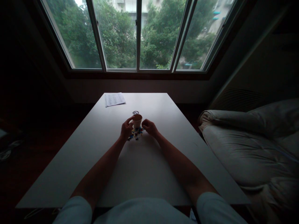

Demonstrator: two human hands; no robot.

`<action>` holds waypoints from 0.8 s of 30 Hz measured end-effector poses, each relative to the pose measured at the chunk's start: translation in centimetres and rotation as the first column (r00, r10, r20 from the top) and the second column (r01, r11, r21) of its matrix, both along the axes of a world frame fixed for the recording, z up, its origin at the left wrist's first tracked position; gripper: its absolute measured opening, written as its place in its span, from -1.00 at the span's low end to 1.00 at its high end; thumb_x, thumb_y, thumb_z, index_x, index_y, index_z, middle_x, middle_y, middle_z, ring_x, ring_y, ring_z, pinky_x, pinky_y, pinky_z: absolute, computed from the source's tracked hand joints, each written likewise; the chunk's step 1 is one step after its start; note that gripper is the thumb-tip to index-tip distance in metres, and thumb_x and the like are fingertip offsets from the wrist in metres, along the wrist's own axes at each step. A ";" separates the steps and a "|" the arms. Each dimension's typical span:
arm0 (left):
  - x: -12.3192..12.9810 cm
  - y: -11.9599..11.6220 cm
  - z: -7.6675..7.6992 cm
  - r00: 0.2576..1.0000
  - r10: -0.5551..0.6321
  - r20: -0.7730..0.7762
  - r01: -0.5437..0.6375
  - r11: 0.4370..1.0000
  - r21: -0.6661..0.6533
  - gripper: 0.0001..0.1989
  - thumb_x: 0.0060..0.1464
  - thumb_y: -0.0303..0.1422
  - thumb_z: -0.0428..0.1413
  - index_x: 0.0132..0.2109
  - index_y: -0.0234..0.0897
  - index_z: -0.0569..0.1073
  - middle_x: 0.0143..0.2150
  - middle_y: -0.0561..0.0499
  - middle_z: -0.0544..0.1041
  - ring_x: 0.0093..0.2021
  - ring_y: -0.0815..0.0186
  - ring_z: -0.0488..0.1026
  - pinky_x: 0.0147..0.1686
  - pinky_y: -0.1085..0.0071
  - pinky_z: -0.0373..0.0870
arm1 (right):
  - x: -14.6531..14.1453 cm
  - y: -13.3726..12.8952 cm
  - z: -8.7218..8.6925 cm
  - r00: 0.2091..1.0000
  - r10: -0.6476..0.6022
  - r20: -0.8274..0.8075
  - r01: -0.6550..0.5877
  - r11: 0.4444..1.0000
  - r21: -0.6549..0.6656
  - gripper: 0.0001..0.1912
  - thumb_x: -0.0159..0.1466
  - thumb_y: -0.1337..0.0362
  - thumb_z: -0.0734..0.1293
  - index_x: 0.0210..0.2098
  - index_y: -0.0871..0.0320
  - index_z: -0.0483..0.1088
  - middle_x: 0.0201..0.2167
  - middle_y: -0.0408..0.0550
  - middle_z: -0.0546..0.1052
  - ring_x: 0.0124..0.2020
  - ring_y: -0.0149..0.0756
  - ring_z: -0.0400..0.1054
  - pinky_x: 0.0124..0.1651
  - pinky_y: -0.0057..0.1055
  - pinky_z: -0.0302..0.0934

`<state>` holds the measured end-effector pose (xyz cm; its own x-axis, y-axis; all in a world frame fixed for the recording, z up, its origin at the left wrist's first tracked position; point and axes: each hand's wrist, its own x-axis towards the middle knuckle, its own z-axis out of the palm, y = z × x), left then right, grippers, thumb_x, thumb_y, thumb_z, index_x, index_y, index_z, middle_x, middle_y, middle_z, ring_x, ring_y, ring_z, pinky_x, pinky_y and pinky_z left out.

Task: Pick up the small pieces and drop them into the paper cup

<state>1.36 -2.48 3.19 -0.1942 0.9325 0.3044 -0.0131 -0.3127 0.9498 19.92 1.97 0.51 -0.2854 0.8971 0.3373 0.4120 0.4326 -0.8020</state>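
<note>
My left hand (pixel 126 128) is closed around the left side of a pale cup (pixel 137 124) with a brownish inside. The cup is tilted a little, its mouth facing up and toward me. Just right of the cup, my right hand (pixel 150 127) has its fingers curled together. Whatever may be between those fingertips is too small to make out. Below the cup and between my hands lies a loose pile of small coloured pieces (pixel 135 134), blue, yellow, red and dark. Behind the cup rests a round, dark-rimmed item (pixel 135 112), partly hidden by it.
Both hands are over a white table (pixel 88 161). Printed papers (pixel 115 99) lie at its far left corner. A padded sofa (pixel 243 146) stands along the right side. Beyond the far edge is a wall with a wide sliding window (pixel 137 37).
</note>
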 end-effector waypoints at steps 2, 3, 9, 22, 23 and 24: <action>-0.1 0.1 -0.2 0.998 -0.019 -0.054 0.020 1.000 0.017 -0.59 0.06 -0.33 0.12 0.07 -0.24 0.55 0.12 -0.14 0.53 -0.54 0.47 0.33 -0.58 0.49 0.29 | 0.1 0.3 -0.2 0.998 0.002 -0.066 -0.004 0.999 -0.038 -0.81 0.10 0.23 0.25 -0.32 0.17 0.38 -0.42 -0.11 0.48 -0.39 -0.37 0.28 -0.30 -0.44 0.18; -0.2 0.2 -0.4 0.997 -0.021 -0.077 0.023 0.999 0.023 -0.59 0.06 -0.33 0.11 0.07 -0.23 0.55 0.13 -0.13 0.53 -0.55 0.47 0.32 -0.59 0.49 0.28 | 0.2 0.5 -0.3 0.995 0.009 -0.103 -0.015 0.998 -0.058 -0.79 0.09 0.22 0.26 -0.31 0.17 0.38 -0.41 -0.10 0.48 -0.38 -0.36 0.29 -0.29 -0.44 0.19; -0.4 0.3 -0.8 0.994 0.041 -0.101 -0.035 0.997 0.063 -0.63 0.10 -0.36 0.08 0.06 -0.24 0.53 0.03 -0.09 0.57 -0.48 0.43 0.38 -0.55 0.49 0.28 | 0.3 0.6 0.0 0.954 0.087 -0.286 -0.144 0.972 -0.184 -0.73 0.04 0.20 0.24 -0.32 0.19 0.44 -0.37 -0.08 0.51 -0.35 -0.34 0.33 -0.26 -0.41 0.21; -2.7 1.8 -2.9 0.947 0.299 -0.119 -0.303 0.953 -0.014 -0.73 0.08 -0.34 0.06 -0.08 -0.24 0.54 -0.26 -0.02 0.54 -0.44 0.34 0.39 -0.42 0.41 0.35 | -0.7 -0.7 2.7 0.885 0.097 -0.455 -0.237 0.936 -0.262 -0.70 0.04 0.19 0.32 -0.26 0.16 0.52 -0.34 -0.04 0.55 -0.36 -0.36 0.36 -0.40 -0.46 0.16; -2.9 2.0 -3.1 0.944 0.310 -0.118 -0.315 0.948 -0.032 -0.73 0.08 -0.34 0.06 -0.09 -0.25 0.54 -0.27 -0.02 0.54 -0.45 0.34 0.39 -0.42 0.41 0.35 | -0.9 -0.8 2.9 0.881 0.082 -0.465 -0.226 0.938 -0.262 -0.71 0.04 0.19 0.33 -0.26 0.16 0.51 -0.33 -0.04 0.55 -0.36 -0.35 0.36 -0.41 -0.47 0.16; -3.1 2.2 -3.4 0.940 0.321 -0.117 -0.328 0.943 -0.049 -0.73 0.07 -0.34 0.06 -0.09 -0.25 0.54 -0.28 -0.02 0.53 -0.46 0.34 0.38 -0.42 0.40 0.34 | -1.0 -0.9 2.9 0.878 0.066 -0.475 -0.212 0.942 -0.261 -0.71 0.03 0.19 0.33 -0.27 0.15 0.51 -0.32 -0.04 0.55 -0.37 -0.35 0.36 -0.42 -0.47 0.16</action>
